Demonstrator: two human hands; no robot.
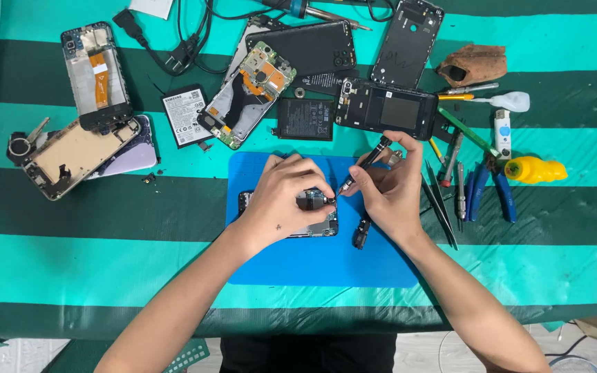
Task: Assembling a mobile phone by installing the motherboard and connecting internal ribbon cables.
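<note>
Two bare hands meet over the blue rectangular work mat (326,266) that lies on the green-and-dark striped tablecloth (105,221). From my remote seat I see the left hand (286,200) curled down over the opened dark smartphone with exposed circuit parts (316,214), fingers pressing its upper edge and covering most of it; the phone lies flat near the mat's upper left part. The right hand (392,190) is closed in a pen-like pinch round the slim black-handled screwdriver (366,164), whose tip slants down to the phone's top right corner, just beside the left fingertips. A small black loose part (361,233) lies on the mat just below the right hand.

Beside the right wrist lie dark pointed tweezers (440,204), then blue-handled pliers (502,193) and a yellow plastic bottle (535,169). Above the mat sit a black phone frame (387,108), a flat black battery (305,119) and a stripped phone with an orange ribbon cable (249,93). A gold-coloured phone chassis (70,155) rests far left.
</note>
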